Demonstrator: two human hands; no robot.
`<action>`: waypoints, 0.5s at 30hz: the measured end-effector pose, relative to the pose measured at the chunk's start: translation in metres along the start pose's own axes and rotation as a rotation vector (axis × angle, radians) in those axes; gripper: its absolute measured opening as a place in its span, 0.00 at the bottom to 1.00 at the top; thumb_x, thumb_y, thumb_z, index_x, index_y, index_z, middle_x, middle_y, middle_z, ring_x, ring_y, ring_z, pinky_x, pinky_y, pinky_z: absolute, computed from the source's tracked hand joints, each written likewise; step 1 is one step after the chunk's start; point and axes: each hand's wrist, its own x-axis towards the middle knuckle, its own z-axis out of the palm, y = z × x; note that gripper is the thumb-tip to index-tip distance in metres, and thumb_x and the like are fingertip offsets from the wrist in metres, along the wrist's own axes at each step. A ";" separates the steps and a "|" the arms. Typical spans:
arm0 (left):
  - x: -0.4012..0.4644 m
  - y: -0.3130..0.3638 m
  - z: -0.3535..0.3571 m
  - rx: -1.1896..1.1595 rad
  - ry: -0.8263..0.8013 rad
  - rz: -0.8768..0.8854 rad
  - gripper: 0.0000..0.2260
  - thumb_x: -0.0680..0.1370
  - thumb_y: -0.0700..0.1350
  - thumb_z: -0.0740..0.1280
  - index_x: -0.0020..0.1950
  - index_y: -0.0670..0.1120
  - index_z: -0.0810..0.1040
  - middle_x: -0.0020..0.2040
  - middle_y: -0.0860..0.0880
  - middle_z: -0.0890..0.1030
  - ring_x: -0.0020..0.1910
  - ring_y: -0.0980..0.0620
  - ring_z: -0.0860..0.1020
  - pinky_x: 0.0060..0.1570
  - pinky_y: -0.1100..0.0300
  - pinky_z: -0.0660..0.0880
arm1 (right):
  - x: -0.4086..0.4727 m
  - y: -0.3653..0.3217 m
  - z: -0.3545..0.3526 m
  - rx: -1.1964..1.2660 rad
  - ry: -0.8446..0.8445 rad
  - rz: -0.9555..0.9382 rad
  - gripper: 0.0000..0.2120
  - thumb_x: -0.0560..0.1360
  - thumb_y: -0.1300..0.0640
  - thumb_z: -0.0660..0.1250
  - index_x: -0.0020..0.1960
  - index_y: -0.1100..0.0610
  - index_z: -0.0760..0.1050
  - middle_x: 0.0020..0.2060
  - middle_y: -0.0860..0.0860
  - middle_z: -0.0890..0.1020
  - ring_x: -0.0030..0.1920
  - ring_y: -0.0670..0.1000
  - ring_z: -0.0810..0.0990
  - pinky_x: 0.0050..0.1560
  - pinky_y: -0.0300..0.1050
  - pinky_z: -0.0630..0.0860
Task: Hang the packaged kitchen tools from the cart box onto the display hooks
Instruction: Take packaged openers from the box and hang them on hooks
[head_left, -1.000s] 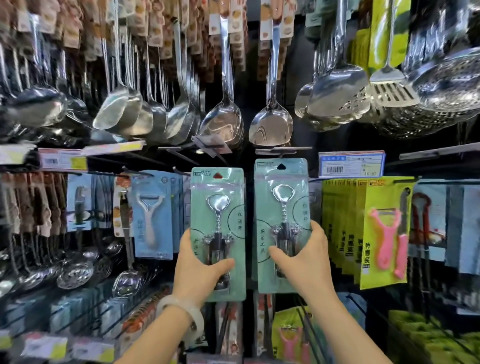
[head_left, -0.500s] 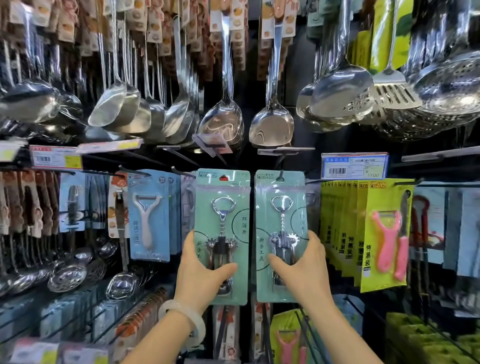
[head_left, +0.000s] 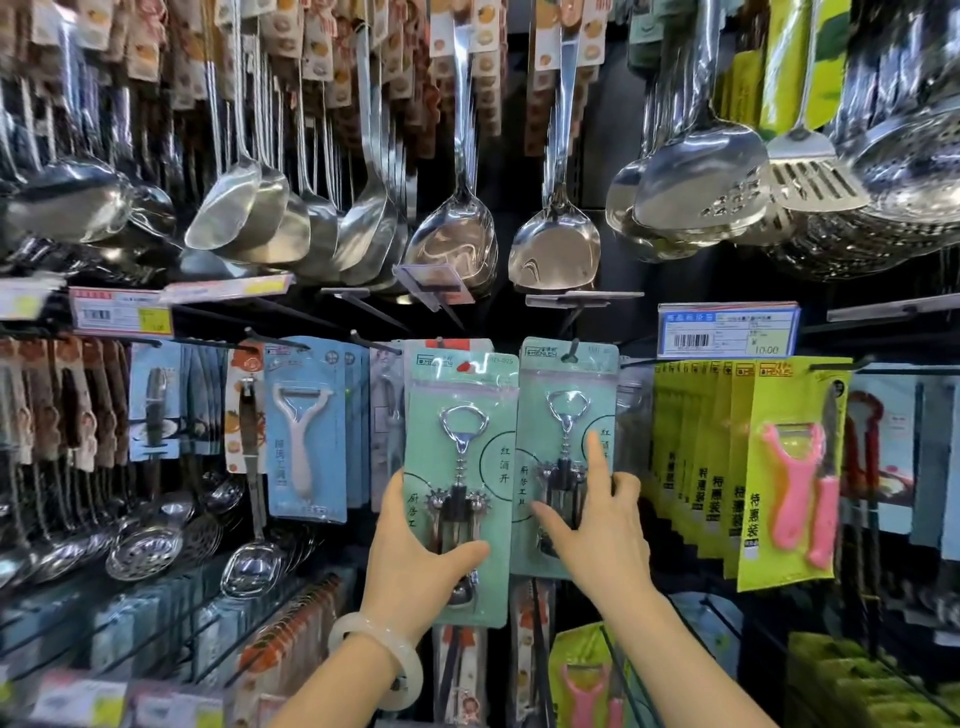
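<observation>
Gripping the lower part of a green corkscrew pack (head_left: 462, 467), the left hand (head_left: 410, 556) kept its thumb across the front. Just beside it hung a second green pack (head_left: 563, 415) on a display hook (head_left: 574, 349); the right hand (head_left: 602, 535) touched it, forefinger straight, thumb spread, holding nothing.

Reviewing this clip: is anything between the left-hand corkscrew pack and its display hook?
Nothing visible blocks it. The left hand holds the left corkscrew pack, whose top sits at the hook in front of a red-topped pack already hanging there; whether the hole is threaded is unclear.
</observation>
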 end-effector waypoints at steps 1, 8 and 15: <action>0.000 -0.001 -0.001 0.002 -0.004 -0.003 0.43 0.67 0.37 0.77 0.74 0.54 0.56 0.62 0.63 0.67 0.61 0.60 0.63 0.61 0.64 0.59 | 0.004 0.001 0.001 -0.009 -0.005 0.011 0.46 0.74 0.38 0.63 0.74 0.42 0.30 0.65 0.54 0.59 0.53 0.53 0.73 0.43 0.44 0.74; 0.003 -0.011 -0.001 0.011 0.001 -0.011 0.45 0.66 0.39 0.78 0.76 0.51 0.55 0.68 0.56 0.66 0.66 0.58 0.64 0.64 0.63 0.60 | 0.026 0.006 0.009 -0.051 -0.033 0.059 0.46 0.74 0.38 0.64 0.75 0.43 0.33 0.65 0.57 0.60 0.53 0.53 0.73 0.42 0.43 0.73; 0.003 -0.017 0.007 0.045 0.000 0.004 0.40 0.65 0.38 0.78 0.69 0.56 0.61 0.60 0.63 0.70 0.62 0.57 0.69 0.60 0.63 0.64 | 0.005 0.006 0.006 0.279 0.078 -0.007 0.32 0.75 0.44 0.64 0.75 0.50 0.58 0.68 0.54 0.61 0.69 0.54 0.62 0.66 0.49 0.66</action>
